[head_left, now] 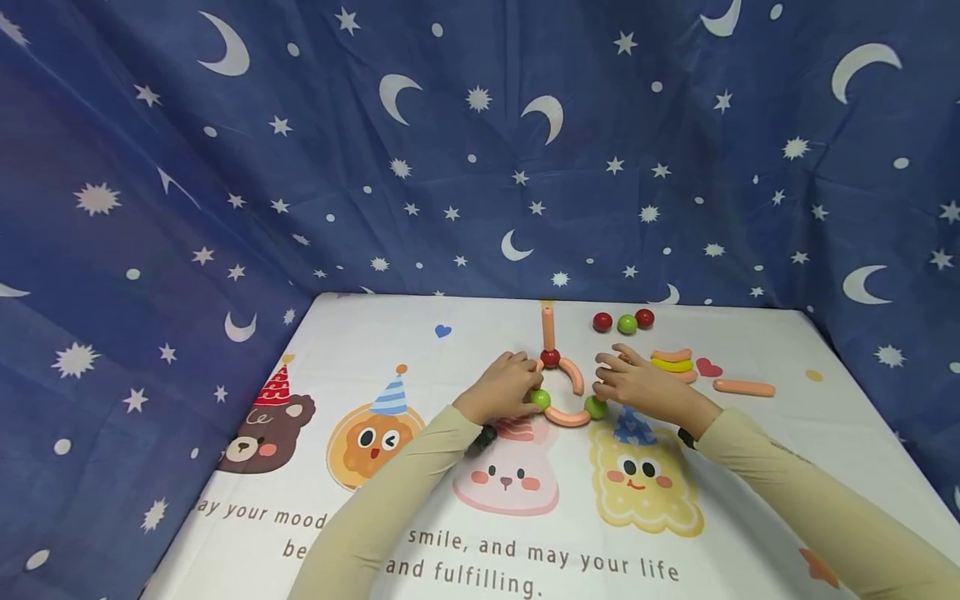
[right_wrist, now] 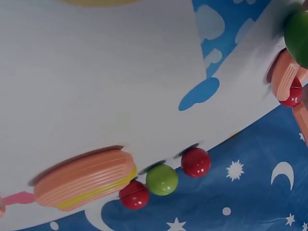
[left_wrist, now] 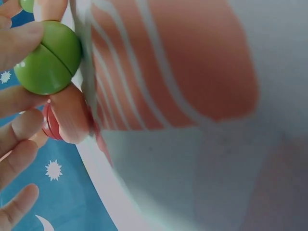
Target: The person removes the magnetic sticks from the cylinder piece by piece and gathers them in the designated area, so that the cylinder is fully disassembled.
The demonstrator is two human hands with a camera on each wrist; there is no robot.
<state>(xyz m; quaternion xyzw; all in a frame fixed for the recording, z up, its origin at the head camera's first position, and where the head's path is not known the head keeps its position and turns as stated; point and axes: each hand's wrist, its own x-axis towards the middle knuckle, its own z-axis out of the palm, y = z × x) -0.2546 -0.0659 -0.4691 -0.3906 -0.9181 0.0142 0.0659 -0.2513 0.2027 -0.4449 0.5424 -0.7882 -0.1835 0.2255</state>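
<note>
Thumb and finger of my left hand (head_left: 504, 387) pinch a green ball (left_wrist: 48, 57) at the left of a ring of magnetic-looking toy pieces. My right hand (head_left: 637, 385) has its fingertips at a second green ball (head_left: 596, 407), its fingers bent around it. A curved orange stick (head_left: 567, 417) joins these two balls along the bottom. At the top, a red ball (head_left: 550, 358) bears a straight orange stick (head_left: 548, 329) pointing away. Another curved stick (head_left: 573, 377) runs down from the red ball; its lower end stands apart from the right green ball. The left curve is partly hidden by my left hand.
Behind my right hand lie a red ball (head_left: 602, 322), a green ball (head_left: 627, 325) and another red ball (head_left: 644, 318). Curved orange and yellow sticks (head_left: 672, 365) lie side by side, with a straight stick (head_left: 744, 388) farther right. A blue curtain (head_left: 480, 183) stands behind the table.
</note>
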